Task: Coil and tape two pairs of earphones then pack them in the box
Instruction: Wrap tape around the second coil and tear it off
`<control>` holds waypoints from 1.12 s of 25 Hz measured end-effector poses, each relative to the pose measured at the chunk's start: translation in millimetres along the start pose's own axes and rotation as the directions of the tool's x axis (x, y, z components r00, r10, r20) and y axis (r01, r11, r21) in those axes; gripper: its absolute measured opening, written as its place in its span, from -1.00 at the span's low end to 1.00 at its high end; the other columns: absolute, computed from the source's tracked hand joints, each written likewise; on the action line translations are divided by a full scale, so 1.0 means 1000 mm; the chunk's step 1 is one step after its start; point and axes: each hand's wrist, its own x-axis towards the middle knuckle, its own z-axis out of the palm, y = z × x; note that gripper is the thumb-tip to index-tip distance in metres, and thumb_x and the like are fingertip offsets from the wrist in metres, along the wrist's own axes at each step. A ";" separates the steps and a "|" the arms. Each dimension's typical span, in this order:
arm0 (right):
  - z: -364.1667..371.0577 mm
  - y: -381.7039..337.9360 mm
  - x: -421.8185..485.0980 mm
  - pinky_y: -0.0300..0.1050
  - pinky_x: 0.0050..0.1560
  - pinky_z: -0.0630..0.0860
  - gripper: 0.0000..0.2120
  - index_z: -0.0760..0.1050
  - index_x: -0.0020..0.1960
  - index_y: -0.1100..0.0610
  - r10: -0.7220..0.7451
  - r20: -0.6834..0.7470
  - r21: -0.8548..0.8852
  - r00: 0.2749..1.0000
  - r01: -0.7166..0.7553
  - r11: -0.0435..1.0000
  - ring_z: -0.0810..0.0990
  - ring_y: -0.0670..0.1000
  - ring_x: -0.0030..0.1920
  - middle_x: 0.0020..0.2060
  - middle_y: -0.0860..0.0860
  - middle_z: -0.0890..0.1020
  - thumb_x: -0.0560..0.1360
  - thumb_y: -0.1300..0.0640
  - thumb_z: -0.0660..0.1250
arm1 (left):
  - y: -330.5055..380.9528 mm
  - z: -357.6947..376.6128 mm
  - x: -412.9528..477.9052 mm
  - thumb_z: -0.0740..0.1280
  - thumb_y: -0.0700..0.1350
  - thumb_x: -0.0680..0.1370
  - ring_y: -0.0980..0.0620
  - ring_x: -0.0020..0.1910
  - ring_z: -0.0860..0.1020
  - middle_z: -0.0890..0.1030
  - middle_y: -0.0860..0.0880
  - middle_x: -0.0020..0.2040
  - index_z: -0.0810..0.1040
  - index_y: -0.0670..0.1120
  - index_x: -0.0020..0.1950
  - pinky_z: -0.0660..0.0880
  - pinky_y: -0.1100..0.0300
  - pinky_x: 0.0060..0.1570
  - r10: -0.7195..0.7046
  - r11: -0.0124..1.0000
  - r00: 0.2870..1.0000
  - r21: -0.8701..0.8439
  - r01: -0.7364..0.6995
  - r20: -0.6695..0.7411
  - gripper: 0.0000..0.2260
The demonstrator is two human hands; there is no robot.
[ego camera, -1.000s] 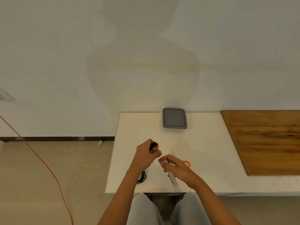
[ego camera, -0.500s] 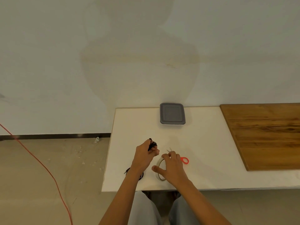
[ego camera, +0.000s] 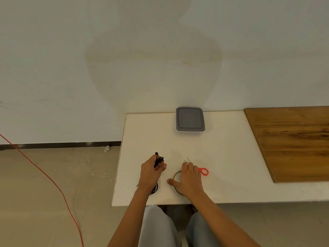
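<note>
My left hand (ego camera: 151,173) grips a coiled bundle of black earphones (ego camera: 159,160) just above the white table (ego camera: 231,157). A second black pair of earphones (ego camera: 154,189) lies on the table, partly hidden under my left wrist. My right hand (ego camera: 189,179) lies flat with straight fingers over the tape roll (ego camera: 176,175), which rests on the table. Its fingertips touch the red-handled scissors (ego camera: 203,171). A box with a grey lid (ego camera: 190,119) stands shut at the table's far edge by the wall.
A brown wooden board (ego camera: 293,139) covers the table's right part. The table's left edge runs near my left hand, and its front edge lies just behind my wrists. A red cable (ego camera: 53,180) crosses the floor on the left.
My right hand has laid the tape roll down on the table and flattened over it, its fingers reaching the scissors. The left hand still holds the coiled earphones.
</note>
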 end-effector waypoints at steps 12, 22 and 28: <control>-0.004 0.062 -0.006 -0.24 -0.12 0.35 -0.79 0.46 0.07 0.15 0.108 -0.159 0.286 0.981 -0.058 0.956 0.42 -0.01 -0.08 -0.03 0.05 0.53 0.48 0.11 0.38 | -0.016 -0.002 -0.001 0.39 -0.26 0.49 0.10 -0.09 0.64 0.65 -0.05 -0.13 0.51 -0.25 -0.03 0.49 0.44 -0.10 -0.036 0.999 0.998 -0.034 0.037 0.055 -0.89; -0.010 0.067 -0.007 -0.19 -0.16 0.39 -0.81 0.49 0.05 0.12 0.073 -0.168 -0.079 0.983 -0.088 0.993 0.46 -0.02 -0.18 -0.12 0.02 0.61 0.55 0.01 0.27 | -0.004 -0.007 -0.003 0.39 -0.24 0.50 0.13 -0.08 0.64 0.64 0.02 -0.14 0.51 -0.22 -0.03 0.50 0.44 -0.11 -0.008 0.999 0.998 -0.042 0.011 0.063 -0.89; -0.005 0.063 -0.012 -0.23 -0.56 0.29 -0.76 0.52 -0.30 0.10 -0.074 -0.156 -0.151 0.985 0.050 0.987 0.48 -0.04 -0.46 -0.47 -0.03 0.54 0.28 0.05 0.56 | 0.018 -0.009 -0.008 0.37 -0.23 0.51 0.11 -0.08 0.62 0.63 0.02 -0.14 0.50 -0.16 -0.03 0.50 0.43 -0.05 0.088 0.996 0.987 -0.008 -0.088 0.136 -0.91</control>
